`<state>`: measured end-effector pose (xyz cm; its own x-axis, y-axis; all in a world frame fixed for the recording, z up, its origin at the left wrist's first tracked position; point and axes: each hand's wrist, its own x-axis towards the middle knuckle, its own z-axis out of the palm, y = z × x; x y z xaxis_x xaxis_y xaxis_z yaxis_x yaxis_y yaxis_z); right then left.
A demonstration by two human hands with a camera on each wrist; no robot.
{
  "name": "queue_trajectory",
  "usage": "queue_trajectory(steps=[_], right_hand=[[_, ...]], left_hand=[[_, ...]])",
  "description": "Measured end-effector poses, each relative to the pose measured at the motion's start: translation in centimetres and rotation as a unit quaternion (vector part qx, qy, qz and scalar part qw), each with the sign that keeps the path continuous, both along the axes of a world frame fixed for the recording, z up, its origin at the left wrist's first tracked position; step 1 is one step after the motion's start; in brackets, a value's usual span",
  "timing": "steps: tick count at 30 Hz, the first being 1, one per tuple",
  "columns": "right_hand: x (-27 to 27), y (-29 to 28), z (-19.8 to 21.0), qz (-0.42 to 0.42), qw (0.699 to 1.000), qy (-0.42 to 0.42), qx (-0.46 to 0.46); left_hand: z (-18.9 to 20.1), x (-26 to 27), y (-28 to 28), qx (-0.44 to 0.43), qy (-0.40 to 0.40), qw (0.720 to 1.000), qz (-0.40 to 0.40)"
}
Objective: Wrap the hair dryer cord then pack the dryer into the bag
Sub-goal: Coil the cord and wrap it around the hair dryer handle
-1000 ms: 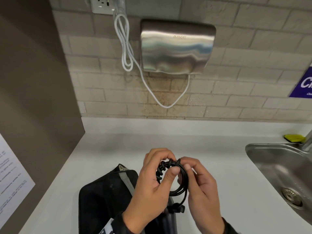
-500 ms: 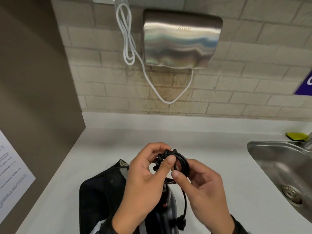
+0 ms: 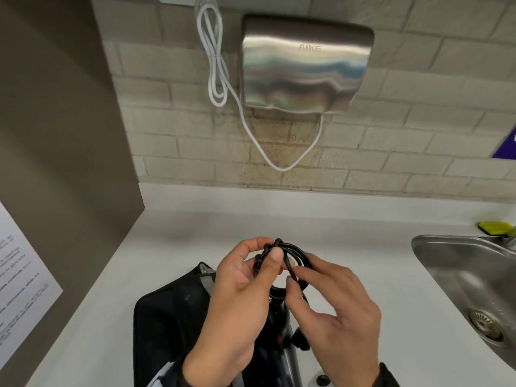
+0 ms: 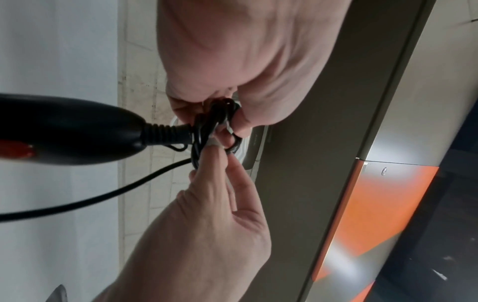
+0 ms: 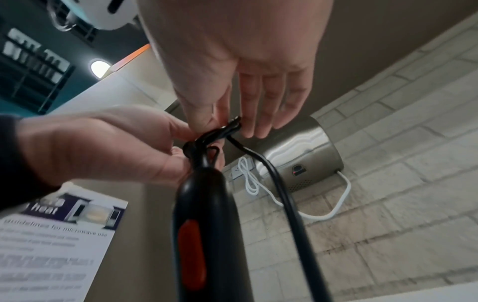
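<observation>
The black cord [image 3: 297,254] is wound into a small coil held above the white counter. My left hand [image 3: 269,251] pinches the coil's left side between thumb and fingers. At the coil's lower right, my right hand [image 3: 296,279] pinches a strand with thumb and forefinger, its other fingers spread. The black dryer handle [image 5: 204,224] with a red switch hangs below the coil, also shown as the dryer handle [image 4: 64,130] in the left wrist view. A loose stretch of cord [image 4: 103,196] trails off. The black bag [image 3: 167,325] lies on the counter under my left wrist.
A steel sink [image 3: 460,275] is sunk into the counter [image 3: 195,233] at right, with a yellow sponge [image 3: 495,227] behind it. A metal hand dryer [image 3: 304,65] with a white cable [image 3: 220,65] hangs on the brick wall. A brown panel with a notice [image 3: 19,289] stands at left.
My right hand has let go of the coil's right side and now pinches a strand lower down with its fingers spread. The plug end hangs lower. My left hand keeps its hold.
</observation>
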<state>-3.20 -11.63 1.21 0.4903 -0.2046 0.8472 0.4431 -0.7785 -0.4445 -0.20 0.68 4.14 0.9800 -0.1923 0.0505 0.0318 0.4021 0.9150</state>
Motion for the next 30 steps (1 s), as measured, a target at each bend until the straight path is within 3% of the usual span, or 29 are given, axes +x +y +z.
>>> queue_trajectory(steps=[3, 6, 9, 13, 16, 20, 22, 25, 30], right_hand=[[-0.1, 0.8, -0.6, -0.047, 0.998, 0.0, -0.033], [-1.0, 1.4, 0.5, 0.032, 0.989, 0.12, 0.083], [-1.2, 0.6, 1.8, 0.157, 0.911, 0.271, 0.267], [-1.5, -1.3, 2.6, 0.263, 0.82, 0.32, 0.395], [-2.4, -2.1, 3.0, 0.281, 0.803, 0.32, 0.417], [-3.9, -3.6, 3.5, 0.271, 0.812, 0.325, 0.402], [-4.3, -3.8, 3.4, 0.306, 0.786, 0.318, 0.432], [-4.3, -3.3, 3.3, 0.336, 0.747, 0.278, 0.502], [-3.5, -2.0, 3.3, 0.357, 0.743, 0.163, 0.542]], left_hand=[[0.0, 0.0, -0.1, -0.025, 0.012, 1.0, -0.002], [0.0, 0.2, -0.1, -0.014, -0.005, 1.0, -0.002], [-0.3, 0.7, -0.3, 0.009, -0.042, 0.999, 0.009], [-0.6, 0.9, -0.8, 0.054, -0.097, 0.994, 0.008], [-0.5, 1.4, -0.9, 0.074, -0.11, 0.991, 0.016], [-0.3, 1.8, -0.4, 0.085, -0.121, 0.989, 0.029], [-0.2, 1.6, -0.4, 0.097, -0.125, 0.987, 0.027], [-0.2, 1.3, -0.6, 0.091, -0.125, 0.988, 0.011], [-0.3, 0.4, -1.1, 0.076, -0.129, 0.989, -0.02]])
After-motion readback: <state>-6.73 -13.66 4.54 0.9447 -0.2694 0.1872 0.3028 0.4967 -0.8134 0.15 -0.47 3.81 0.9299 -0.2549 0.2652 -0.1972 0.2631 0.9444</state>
